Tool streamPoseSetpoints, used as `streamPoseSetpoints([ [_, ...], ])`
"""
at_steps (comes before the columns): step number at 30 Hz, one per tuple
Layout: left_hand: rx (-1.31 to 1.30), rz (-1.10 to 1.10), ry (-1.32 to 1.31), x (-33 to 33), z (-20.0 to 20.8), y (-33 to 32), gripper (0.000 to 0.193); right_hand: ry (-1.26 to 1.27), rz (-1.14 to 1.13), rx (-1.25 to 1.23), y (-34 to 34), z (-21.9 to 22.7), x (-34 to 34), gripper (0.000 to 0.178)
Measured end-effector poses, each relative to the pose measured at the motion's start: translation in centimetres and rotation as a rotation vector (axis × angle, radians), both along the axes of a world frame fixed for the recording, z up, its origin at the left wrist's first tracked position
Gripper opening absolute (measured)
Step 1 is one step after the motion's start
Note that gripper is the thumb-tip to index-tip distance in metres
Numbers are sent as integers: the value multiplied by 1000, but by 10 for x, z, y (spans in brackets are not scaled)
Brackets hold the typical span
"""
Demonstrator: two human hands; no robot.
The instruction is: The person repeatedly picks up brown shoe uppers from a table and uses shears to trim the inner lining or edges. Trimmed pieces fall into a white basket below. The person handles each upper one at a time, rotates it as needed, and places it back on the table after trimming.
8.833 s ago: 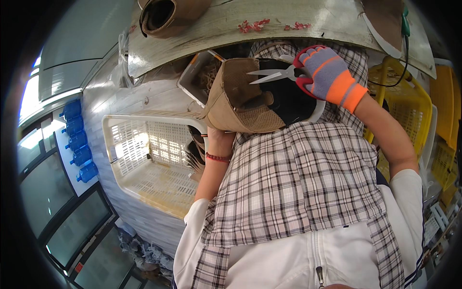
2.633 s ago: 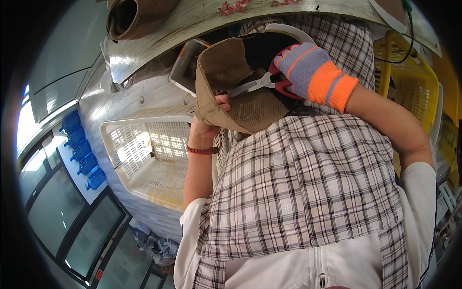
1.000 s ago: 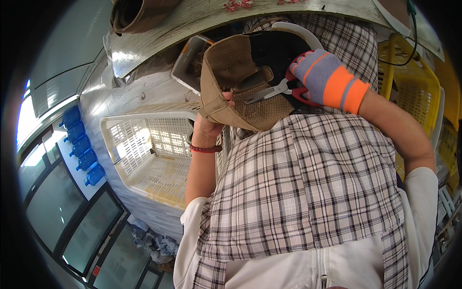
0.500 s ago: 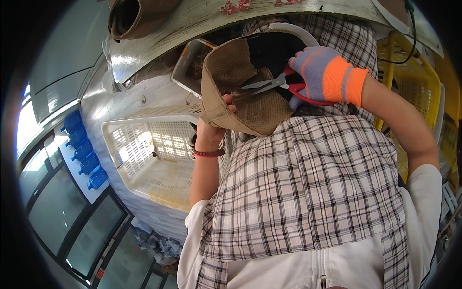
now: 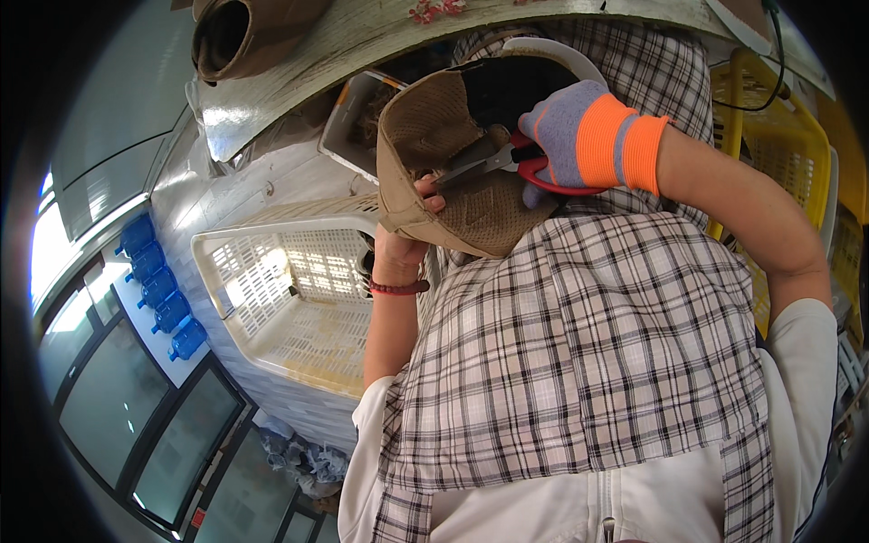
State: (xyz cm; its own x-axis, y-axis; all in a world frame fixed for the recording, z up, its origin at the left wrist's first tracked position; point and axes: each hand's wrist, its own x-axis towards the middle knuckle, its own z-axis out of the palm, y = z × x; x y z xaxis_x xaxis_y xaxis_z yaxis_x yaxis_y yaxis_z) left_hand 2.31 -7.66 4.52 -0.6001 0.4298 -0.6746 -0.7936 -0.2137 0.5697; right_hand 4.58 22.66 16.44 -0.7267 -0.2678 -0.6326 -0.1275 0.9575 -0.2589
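Right grip: the right hand (image 5: 579,136), in a grey glove with an orange cuff, is closed around the red handles of a pair of scissors (image 5: 507,163); the blades point left and look nearly together, tips at the shoe's inner side.
Left grip: the left hand (image 5: 412,222), bare with a red bracelet at the wrist, is clamped on the lower edge of a brown shoe (image 5: 453,172), thumb over the rim.
Shoe: held up against the chest, above the plaid apron (image 5: 579,362), opening turned toward the scissors, dark lining and a pale sole edge showing at the top.
Step in hand: by the look of it, trimming something at the shoe's upper or lining; what the blades actually meet is too small to tell.
Next move calls for: a steady left hold, and small snips close to the material without nicking the mesh or the thumb just beside the blades.
Around: a white slatted crate (image 5: 281,299) sits to the left, a second brown shoe (image 5: 240,36) lies on the pale surface (image 5: 362,41) above, and yellow crates (image 5: 778,136) stand to the right.
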Motion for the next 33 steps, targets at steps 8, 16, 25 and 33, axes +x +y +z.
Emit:
streamPoseSetpoints([
  [8, -35, -7, 17, 0, 4, 2, 28, -74, 46, 74, 1, 14, -6, 68],
  [16, 252, 69, 356, -18, -6, 31, 36, -454, -34, -276, 59, -25, -30, 44],
  [25, 329, 127, 253, -35, -10, 40, 48, -778, -166, -229, 25, 13, -60, 70],
  [33, 268, 158, 235, -34, 4, 49, 47, -693, -141, -203, 15, 14, -65, 79],
])
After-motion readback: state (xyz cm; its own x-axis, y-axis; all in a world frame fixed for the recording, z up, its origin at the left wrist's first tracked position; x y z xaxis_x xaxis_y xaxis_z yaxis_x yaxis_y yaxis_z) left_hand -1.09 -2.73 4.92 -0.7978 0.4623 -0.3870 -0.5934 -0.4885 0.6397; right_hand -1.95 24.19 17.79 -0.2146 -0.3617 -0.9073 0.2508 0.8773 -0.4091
